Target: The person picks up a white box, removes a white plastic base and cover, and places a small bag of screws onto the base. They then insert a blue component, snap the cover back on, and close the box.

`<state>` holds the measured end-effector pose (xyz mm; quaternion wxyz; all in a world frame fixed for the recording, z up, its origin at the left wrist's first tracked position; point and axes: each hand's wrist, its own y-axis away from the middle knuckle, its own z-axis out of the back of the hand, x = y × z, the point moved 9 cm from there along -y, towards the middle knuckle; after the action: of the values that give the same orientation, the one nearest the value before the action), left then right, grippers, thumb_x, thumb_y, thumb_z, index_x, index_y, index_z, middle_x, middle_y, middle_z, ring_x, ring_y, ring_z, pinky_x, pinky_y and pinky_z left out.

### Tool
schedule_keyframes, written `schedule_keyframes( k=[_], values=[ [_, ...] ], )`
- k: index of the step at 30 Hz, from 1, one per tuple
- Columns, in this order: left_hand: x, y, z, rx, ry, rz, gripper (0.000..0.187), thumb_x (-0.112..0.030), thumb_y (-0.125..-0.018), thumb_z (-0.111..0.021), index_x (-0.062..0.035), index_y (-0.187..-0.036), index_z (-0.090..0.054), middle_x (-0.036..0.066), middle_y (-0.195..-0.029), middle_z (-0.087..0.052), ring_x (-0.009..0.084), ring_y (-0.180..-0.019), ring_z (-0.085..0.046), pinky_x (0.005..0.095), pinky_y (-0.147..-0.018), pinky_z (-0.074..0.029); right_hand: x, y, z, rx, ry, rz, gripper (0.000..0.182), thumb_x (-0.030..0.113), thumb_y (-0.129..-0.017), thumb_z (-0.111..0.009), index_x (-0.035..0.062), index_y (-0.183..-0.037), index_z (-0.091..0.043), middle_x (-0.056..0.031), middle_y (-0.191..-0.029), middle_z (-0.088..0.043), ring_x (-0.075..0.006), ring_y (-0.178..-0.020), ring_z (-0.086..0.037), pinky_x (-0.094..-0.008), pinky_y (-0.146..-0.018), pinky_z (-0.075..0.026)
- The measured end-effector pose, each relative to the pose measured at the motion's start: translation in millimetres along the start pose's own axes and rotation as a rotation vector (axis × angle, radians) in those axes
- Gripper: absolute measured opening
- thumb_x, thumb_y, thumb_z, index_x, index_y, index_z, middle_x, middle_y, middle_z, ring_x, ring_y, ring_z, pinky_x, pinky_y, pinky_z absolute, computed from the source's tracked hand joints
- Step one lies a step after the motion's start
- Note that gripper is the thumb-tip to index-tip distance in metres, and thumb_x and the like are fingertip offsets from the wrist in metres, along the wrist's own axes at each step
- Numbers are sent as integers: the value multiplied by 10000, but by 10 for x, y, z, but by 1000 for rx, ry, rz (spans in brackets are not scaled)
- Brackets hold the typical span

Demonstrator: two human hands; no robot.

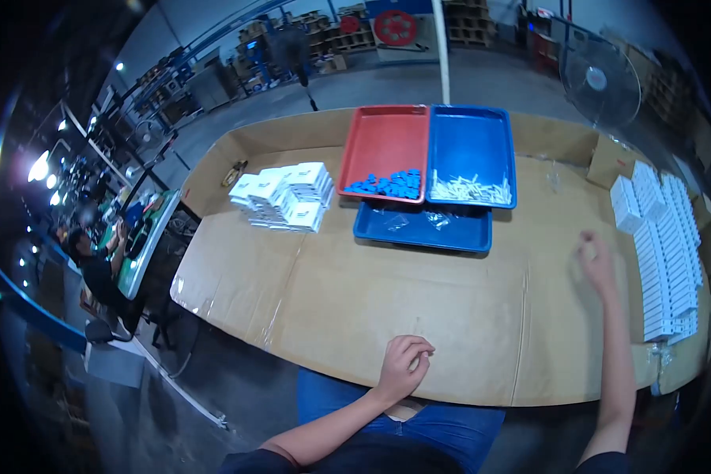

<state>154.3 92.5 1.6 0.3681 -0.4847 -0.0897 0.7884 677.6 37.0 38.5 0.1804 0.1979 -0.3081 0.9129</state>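
My left hand (407, 366) is just above the cardboard-covered table (419, 304), close to its front edge. Its fingers are curled in towards the thumb, and nothing shows in them. Out to the right, my right hand (596, 262) is raised over the table, a little left of the stacked white boxes (662, 261). Its fingers look bent but are small and blurred; no held thing can be made out.
A red tray (389, 146) holds blue pieces (395, 185); a blue tray (472, 142) beside it holds thin white pieces (472, 190). Both overlap a lower blue tray (423, 238) with clear plastic bits. More white boxes (286, 197) are piled left. A person (99, 265) sits at another table.
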Motion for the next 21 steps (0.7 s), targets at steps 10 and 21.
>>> schedule_keyframes(
  k=[10,21],
  values=[
    [555,-4,811,35,215,164,147,-59,-914,-663,-30,-1051,-708,125,-1049,-693,311,-1040,-666,396,-937,-518,3274,1977,-1008,310,-410,208,233,113,-868,-759,16,-1077,-719,-183,-1239,-696,-359,-1190,-649,-443,-1035,-508],
    [1821,312,2401,-203,-526,218,265,-178,-877,-701,-120,-1134,-677,62,-1177,-619,291,-1186,-560,465,-1034,-416,4331,1675,-1582,463,-448,264,246,147,-886,-754,24,-1097,-721,-168,-1235,-683,-364,-1187,-638,-432,-1034,-504]
  ],
)
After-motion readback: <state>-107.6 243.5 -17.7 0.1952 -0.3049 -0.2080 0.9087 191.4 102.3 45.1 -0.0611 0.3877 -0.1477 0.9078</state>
